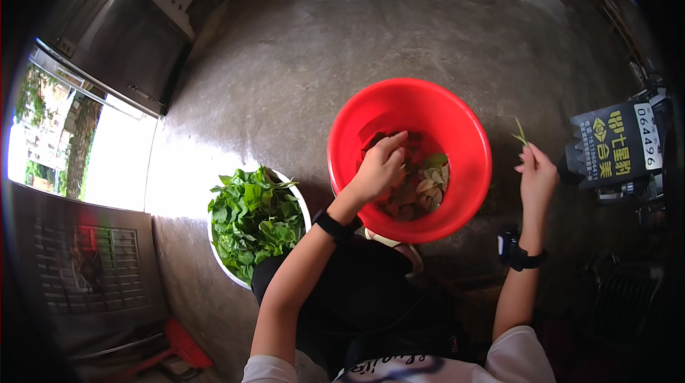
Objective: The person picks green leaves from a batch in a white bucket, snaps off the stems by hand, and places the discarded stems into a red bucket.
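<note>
Before me stands a deep red plastic basin (409,233), with leaves (432,186) on its bottom, some showing pale undersides. My left hand (379,168) reaches inside over those leaves with its fingers bent; whether anything is between them is hidden. Out to the basin's right, my right hand (537,173) pinches a thin green stem (520,130) between thumb and fingers, its tip pointing up. A white basin (306,202) heaped with green leafy vegetables (257,222) sits on the floor to the left, partly behind my left forearm.
A vehicle's black mudguard (610,142) bearing writing is at the right. Faint green stems (489,200) lie beside the red basin. Metal doors (123,35) flank a bright doorway on the left; a red broom (187,344) lies at lower left. The concrete floor (299,62) is glossy.
</note>
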Tool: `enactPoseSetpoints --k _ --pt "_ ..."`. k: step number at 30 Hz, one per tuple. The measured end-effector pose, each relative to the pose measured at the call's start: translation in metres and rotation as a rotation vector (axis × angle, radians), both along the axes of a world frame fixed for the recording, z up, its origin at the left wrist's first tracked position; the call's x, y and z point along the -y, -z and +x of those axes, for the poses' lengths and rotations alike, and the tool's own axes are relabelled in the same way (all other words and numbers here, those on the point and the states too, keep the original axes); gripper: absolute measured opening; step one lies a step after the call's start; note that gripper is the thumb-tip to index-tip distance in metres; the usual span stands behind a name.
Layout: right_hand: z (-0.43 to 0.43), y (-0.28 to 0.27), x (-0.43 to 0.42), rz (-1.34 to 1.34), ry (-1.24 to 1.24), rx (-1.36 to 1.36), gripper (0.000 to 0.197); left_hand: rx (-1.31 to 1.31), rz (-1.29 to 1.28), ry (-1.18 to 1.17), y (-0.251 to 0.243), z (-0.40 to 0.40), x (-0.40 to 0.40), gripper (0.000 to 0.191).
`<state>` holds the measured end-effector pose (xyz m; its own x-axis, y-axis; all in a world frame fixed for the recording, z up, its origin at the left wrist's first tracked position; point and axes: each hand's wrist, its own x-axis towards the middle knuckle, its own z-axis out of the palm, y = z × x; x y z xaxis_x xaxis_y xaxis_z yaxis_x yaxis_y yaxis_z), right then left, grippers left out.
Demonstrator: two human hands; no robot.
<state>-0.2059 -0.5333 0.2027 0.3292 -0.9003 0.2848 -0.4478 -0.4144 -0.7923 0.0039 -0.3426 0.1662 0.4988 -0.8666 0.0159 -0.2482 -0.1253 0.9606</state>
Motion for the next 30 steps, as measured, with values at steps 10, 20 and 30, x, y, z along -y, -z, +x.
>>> enactPoseSetpoints --k 10,20,30 --pt "0.022 -0.005 -0.032 0.314 -0.380 -0.041 0.024 -0.645 -0.228 0.094 -0.048 0.012 -0.014 0.054" --pt "0.083 -0.021 -0.082 0.218 -0.869 0.003 0.012 -0.387 -0.005 0.208 -0.056 0.008 -0.017 0.044" --pt "0.076 -0.007 -0.069 0.410 -0.781 -0.130 0.014 -0.185 -0.099 0.117 -0.057 0.024 -0.019 0.027"
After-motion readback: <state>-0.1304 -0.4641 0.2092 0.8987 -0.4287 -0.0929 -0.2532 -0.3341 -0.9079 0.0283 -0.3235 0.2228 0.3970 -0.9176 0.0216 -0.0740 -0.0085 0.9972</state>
